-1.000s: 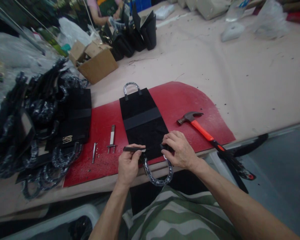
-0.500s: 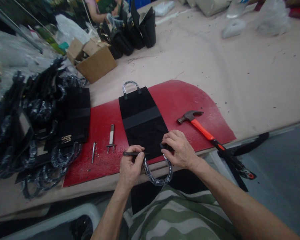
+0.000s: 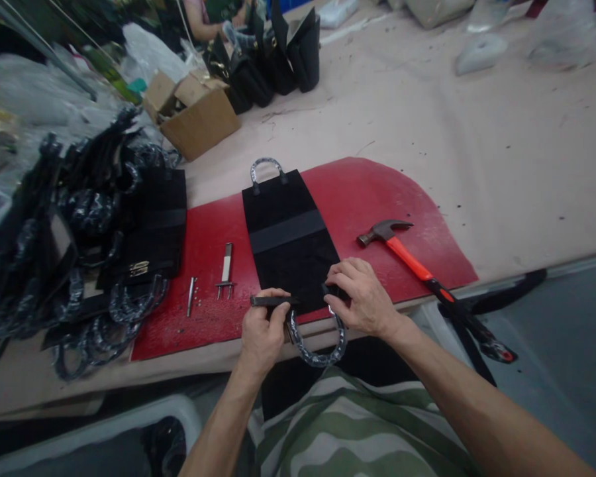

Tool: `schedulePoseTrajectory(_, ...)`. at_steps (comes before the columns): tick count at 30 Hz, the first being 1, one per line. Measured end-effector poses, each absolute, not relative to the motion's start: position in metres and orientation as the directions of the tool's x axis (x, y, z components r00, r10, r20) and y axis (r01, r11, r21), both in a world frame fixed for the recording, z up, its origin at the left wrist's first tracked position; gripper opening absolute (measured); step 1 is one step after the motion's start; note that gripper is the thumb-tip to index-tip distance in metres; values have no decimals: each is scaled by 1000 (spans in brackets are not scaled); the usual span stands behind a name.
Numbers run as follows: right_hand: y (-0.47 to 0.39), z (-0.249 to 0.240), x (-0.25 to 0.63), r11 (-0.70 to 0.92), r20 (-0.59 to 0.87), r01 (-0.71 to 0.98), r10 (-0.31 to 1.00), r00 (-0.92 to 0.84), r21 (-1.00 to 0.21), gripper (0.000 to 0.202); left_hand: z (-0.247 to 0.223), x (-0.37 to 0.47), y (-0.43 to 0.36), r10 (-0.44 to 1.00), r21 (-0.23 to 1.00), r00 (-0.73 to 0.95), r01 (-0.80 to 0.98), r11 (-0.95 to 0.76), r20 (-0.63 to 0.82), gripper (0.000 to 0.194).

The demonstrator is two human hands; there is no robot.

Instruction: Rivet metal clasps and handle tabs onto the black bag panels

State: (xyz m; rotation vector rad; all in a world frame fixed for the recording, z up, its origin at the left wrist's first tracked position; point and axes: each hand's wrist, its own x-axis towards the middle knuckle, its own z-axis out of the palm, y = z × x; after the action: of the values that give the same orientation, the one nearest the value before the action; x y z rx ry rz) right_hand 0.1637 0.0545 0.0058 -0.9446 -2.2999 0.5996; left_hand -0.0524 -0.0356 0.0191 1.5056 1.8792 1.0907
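Observation:
A long black panel (image 3: 291, 232) lies on the red mat (image 3: 377, 185), with a plastic-wrapped handle (image 3: 265, 162) at its far end. Another wrapped handle (image 3: 318, 358) hangs over the table's front edge at the panel's near end. My left hand (image 3: 265, 328) pinches a thin dark tool (image 3: 268, 301), its tip at the left base of the near handle. The fingers of my right hand (image 3: 360, 295) are closed around the dark tab at that handle's right base. The tab is mostly hidden by the fingers.
An orange-handled hammer (image 3: 410, 258) lies on the right, its grip past the table edge. A pronged tool (image 3: 226, 271) and a metal rod (image 3: 191, 297) lie left. Beyond are piled black panels (image 3: 153, 218), a cardboard box (image 3: 201, 122), black bags (image 3: 302, 56) and a person's arm (image 3: 201, 23).
The whole view has shifted slightly, so the table's things appear a little further right. Both hands keep nearly the same hold and place at the near handle.

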Motion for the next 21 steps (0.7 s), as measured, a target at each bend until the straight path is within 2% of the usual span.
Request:
schedulePoseTrajectory(12, 56, 6, 163, 651, 336, 487, 739, -584, -582, 13, 20, -52, -21, 972, 796, -159, 604, -44, 174, 12)
schedulePoseTrajectory(21, 55, 5, 163, 641, 324, 490, 745, -584, -590, 13, 17, -48, -16, 970, 730, -100, 677, -98, 223, 12)
